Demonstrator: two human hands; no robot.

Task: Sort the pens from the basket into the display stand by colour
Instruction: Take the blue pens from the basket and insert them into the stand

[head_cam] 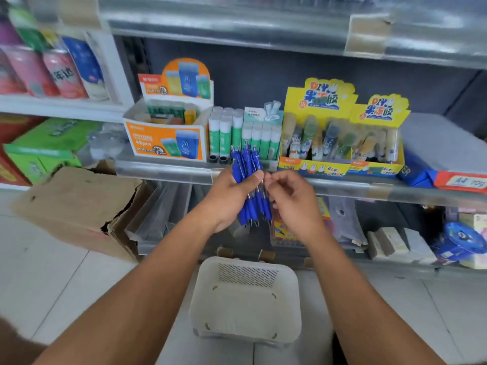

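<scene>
carton: torn brown box point(76, 206) on floor at far left, open flap toward the shelf.
eraser box: orange-and-white point(166, 138) on the middle shelf, left end, just beside the glue sticks.
glue sticks: green-and-white tubes point(245, 133) upright, mid shelf, right behind the pen tops.
left hand: point(232, 196) raised in front of the shelf edge, palm turned right, fingers wrapped round a bunch of pens, thumb laid across the barrels near their middle.
pens: blue bundle point(249, 180), roughly upright, clip ends up over the shelf lip, tips down below the hand; about four or five, exact count unclear.
right hand: point(292, 198) just right of the bundle, fingers curled in, fingertips point(268, 180) touching or pinching the pens by the left thumb; how firm the grip is, cannot tell.
forearms: both come up from the bottom corners and meet at the pens.
basket: white plastic point(245, 299) on floor between the forearms, below the hands, well apart from them; inside looks bare.
yellow boxes: two glue-stick displays point(342, 143) on shelf right of the hands.
shelf edge: clear lip point(395, 191) runs left to right just behind the hands.
open room: pale tiled floor point(52, 285) left and right of the basket.
display stand: can't pick it out.
</scene>
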